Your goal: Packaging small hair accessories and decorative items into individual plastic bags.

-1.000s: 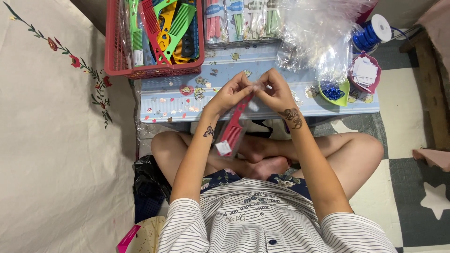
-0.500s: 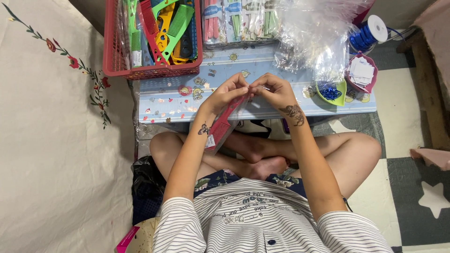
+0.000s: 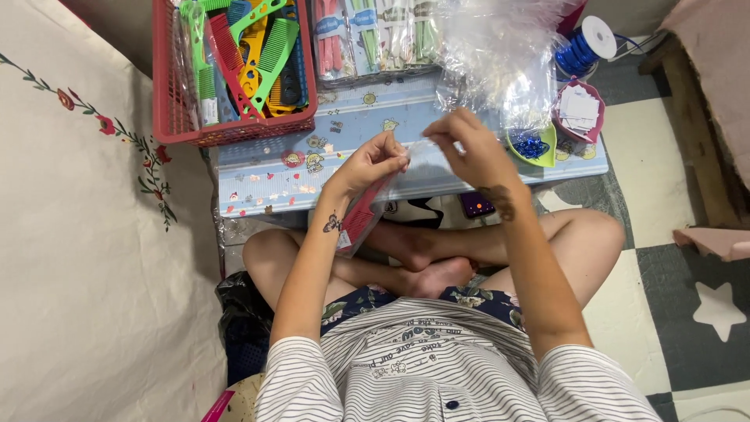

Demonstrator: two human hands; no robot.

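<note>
Low blue patterned table (image 3: 312, 168) sits in front of my crossed legs, on a checkered floor. Red comb (image 3: 366, 215) hangs tilted below the table edge, its top end pinched in my left hand (image 3: 373, 160), fingers curled tight around it; a small white tag sits at its lower end. Thin clear plastic sleeve (image 3: 418, 148) stretches between both hands, hard to make out. My right hand (image 3: 469, 148) is just beside the left, thumb and forefinger closed on the sleeve's edge, other fingers loosely bent. Farther out: red basket (image 3: 168, 78) of coloured combs at the table's far left, packed combs (image 3: 375, 35) in the middle, a heap of clear bags (image 3: 500, 55) to the right, green dish (image 3: 535, 148) of blue bits, blue ribbon spool (image 3: 582, 43).
</note>
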